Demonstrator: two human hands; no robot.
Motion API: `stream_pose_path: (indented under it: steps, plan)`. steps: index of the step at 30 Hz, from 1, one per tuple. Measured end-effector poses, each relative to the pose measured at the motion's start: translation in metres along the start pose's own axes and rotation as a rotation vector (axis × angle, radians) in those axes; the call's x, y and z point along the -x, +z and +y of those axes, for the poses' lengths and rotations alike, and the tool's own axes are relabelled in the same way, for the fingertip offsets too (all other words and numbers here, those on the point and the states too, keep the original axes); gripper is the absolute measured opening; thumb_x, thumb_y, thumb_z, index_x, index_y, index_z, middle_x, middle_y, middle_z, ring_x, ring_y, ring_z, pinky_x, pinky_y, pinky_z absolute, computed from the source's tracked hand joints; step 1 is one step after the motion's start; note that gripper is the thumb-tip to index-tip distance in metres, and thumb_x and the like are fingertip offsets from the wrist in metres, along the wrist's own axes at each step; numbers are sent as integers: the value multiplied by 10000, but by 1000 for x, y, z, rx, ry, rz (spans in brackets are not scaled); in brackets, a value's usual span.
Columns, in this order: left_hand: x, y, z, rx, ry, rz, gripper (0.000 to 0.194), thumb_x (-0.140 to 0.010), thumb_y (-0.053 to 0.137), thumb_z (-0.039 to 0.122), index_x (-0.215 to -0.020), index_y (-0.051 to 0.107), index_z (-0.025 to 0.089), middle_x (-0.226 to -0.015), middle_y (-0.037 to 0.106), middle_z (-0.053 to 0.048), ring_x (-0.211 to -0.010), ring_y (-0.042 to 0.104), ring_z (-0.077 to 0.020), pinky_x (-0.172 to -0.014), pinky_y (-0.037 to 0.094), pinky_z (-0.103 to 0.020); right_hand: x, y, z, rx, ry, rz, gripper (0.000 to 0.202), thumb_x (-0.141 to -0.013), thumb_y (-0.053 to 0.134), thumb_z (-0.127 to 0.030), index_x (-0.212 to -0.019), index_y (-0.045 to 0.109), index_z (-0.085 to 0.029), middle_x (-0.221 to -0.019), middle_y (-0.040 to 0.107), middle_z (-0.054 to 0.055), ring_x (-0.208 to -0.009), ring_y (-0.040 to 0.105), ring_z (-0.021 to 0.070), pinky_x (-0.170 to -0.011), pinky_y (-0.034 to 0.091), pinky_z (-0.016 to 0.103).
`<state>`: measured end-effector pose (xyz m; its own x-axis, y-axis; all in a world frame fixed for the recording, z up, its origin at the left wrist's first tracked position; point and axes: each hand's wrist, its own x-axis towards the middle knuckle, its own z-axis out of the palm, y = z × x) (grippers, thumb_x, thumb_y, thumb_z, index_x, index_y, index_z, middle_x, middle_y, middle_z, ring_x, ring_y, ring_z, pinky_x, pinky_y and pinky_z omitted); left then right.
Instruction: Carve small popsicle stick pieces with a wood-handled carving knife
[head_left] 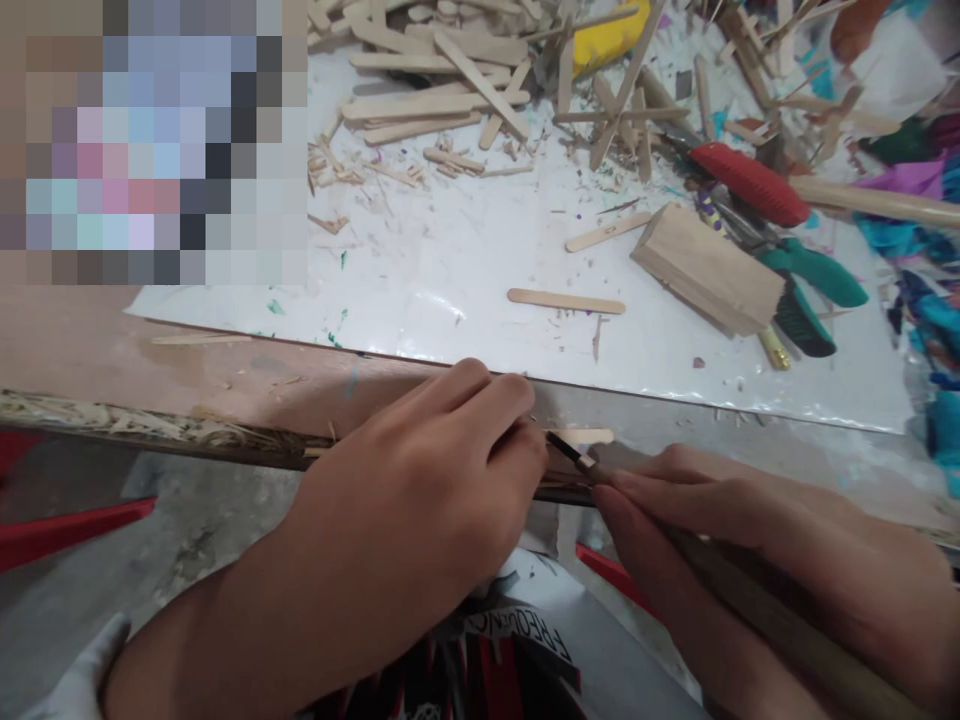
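Observation:
At the table's front edge my left hand point(450, 470) is closed, fingers curled down; what it pinches is hidden beneath them. A thin pale wooden stick point(589, 436) lies on the table just right of its fingertips. My right hand point(757, 540) is wrapped round the long wooden handle of a tool point(697, 560). The tool's narrow dark blade points up and left, its tip beside my left fingers. Beyond my hands, a single flat craft stick point(566, 301) rests on the white sheet point(450, 250).
A wooden block point(709, 268) sits at the right beside green-handled pliers point(817, 280) and a red-handled tool point(750, 184). Piled craft sticks point(442, 70) and shavings lie at the back. A yellow object point(611, 38) stands among them. Shavings line the front edge at left.

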<state>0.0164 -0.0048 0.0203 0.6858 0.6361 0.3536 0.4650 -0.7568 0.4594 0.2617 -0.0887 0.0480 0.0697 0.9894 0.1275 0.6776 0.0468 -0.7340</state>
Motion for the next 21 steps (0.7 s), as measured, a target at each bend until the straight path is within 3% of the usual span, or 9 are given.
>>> stream_pose_path:
  steps: [4,7,12,16,18,21]
  plan:
    - [1,0,-2,22,-6,24,296,-1205,627,-18,-1106,846,155,-1137,804,-71,-1047,741,-286,-905,673,-456,-4,0,-4,120,-116,-42,94,-1174,886,-431,-1103,838,-391,-845,854,11,-712,851,253,-540,610,344]
    - [2,2,-2,20,-6,21,310,-1206,611,-26,-1125,842,165,-1146,802,-64,-1054,751,-279,-929,672,-441,-12,0,-5,135,-216,-84,103,-1228,776,-263,-1198,796,-359,-1022,931,16,-788,866,209,-658,653,336]
    - [2,4,-2,15,-6,14,387,-1156,547,-74,-1161,847,171,-1127,805,-57,-1059,762,-283,-947,704,-444,-17,-11,0,95,-157,-182,135,-1214,824,-274,-1325,859,-343,-1196,974,58,-937,930,250,-877,795,387]
    - [2,4,-2,12,-6,33,340,-1155,598,-57,-1153,848,174,-1126,822,-58,-1050,777,-268,-933,719,-428,-11,-26,4,148,-198,-176,330,-1169,878,-240,-1473,908,-363,-1344,994,84,-1129,988,340,-1039,851,482]
    - [2,4,-2,-3,1,44,329,-1159,612,-51,-1156,854,171,-1115,825,-57,-1045,784,-268,-947,717,-421,-10,-28,7,156,-196,-166,381,-1139,901,-235,-1492,935,-373,-1395,993,87,-1192,995,382,-1036,864,512]
    - [2,6,-2,-13,-3,43,352,-1151,596,-63,-1204,862,161,-1126,818,-54,-1061,782,-275,-969,705,-420,-12,-19,12,72,-252,-63,364,-1120,907,-241,-1439,972,-403,-1250,1004,61,-1004,992,357,-904,867,493]
